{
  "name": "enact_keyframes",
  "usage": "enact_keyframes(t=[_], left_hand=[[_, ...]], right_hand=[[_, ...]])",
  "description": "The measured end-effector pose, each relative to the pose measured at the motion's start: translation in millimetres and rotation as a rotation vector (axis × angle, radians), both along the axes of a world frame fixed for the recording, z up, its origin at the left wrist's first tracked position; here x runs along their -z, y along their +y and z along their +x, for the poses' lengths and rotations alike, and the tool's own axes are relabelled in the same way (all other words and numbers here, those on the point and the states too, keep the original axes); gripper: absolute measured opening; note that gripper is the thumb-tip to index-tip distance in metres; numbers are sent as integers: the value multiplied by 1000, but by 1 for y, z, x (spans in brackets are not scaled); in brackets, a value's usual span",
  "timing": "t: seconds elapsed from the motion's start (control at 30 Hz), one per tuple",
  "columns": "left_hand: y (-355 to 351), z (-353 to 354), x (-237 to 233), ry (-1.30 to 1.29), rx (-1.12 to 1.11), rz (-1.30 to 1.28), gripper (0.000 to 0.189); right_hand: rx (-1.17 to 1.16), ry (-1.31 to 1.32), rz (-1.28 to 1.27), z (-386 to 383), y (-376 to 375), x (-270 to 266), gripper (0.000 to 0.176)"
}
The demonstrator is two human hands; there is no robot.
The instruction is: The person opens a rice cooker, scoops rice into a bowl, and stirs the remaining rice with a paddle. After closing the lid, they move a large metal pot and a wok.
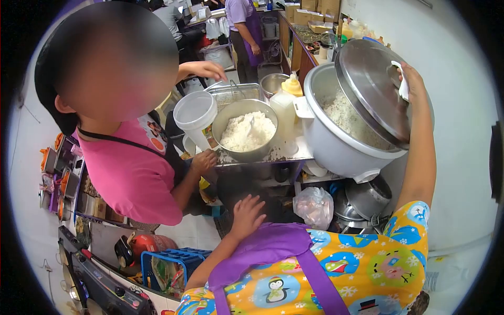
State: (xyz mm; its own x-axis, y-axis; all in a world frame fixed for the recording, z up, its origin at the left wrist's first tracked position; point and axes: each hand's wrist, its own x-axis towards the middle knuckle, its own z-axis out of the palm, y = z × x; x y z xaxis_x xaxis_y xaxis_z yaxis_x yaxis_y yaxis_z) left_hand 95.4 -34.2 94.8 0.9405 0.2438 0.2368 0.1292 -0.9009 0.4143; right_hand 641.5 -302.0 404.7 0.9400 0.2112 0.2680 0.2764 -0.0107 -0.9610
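Observation:
My right hand (412, 84) grips the handle of a large steel lid (362, 79) through a white cloth (402, 81). The lid is tilted up over a big rice cooker (336, 144), and cooked rice (344, 113) shows inside. My left hand (247, 215) is held in front of my purple apron (262, 244), fingers spread and holding nothing, close to a blurred dark shape. Left of the cooker, a steel bowl (231, 149) holds white rice with a pale scoop (251, 126) stuck in it.
A co-worker in a pink shirt (131, 173) stands at the left, one hand (203, 161) at the counter edge. Around the bowl are a plastic tub (194, 113), wire basket (239, 93) and squeeze bottle (292, 85). Pots (367, 197) and a plastic bag (313, 207) sit below.

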Motion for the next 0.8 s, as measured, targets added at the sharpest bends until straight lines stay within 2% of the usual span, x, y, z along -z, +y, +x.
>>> enact_keyframes(t=[0.17,0.33,0.6,0.8], left_hand=[[-1,2,0,-8,4,8,47],[0,2,-3,3,-7,-9,46],[-1,7,-1,-27,-29,-2,46],[-7,13,-15,-18,-16,-3,45]], right_hand=[[-21,-6,56,-10,9,6,32],[-54,8,50,-2,14,34,34],[-109,23,33,-11,42,78,23],[-129,-139,-75,21,56,97,19]])
